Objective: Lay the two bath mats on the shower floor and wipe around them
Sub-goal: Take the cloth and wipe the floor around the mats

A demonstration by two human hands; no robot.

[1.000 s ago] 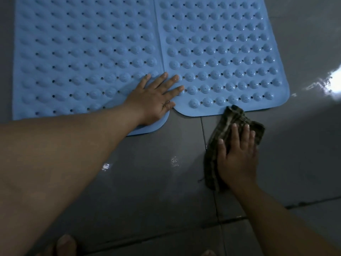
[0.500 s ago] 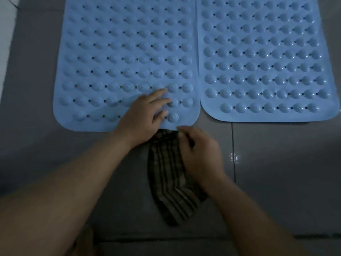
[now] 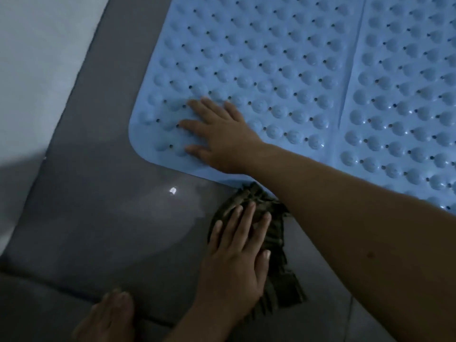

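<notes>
Hands: swapped. Left hand (image 3: 234, 257), earlier flat on the left bath mat (image 3: 246, 58), now flat on the plaid cloth (image 3: 278, 280). Right hand (image 3: 222, 137), earlier on the cloth, now spread on that mat's near left corner, forearm crossing above the cloth. Cloth: shifted left along the mat's near edge. View: swung left, bare foot (image 3: 111, 314) now larger in frame

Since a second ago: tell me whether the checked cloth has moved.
Yes. The checked cloth went left, from below the right bath mat to below the left bath mat.

Dim, glossy grey floor tiles (image 3: 93, 218)
</notes>
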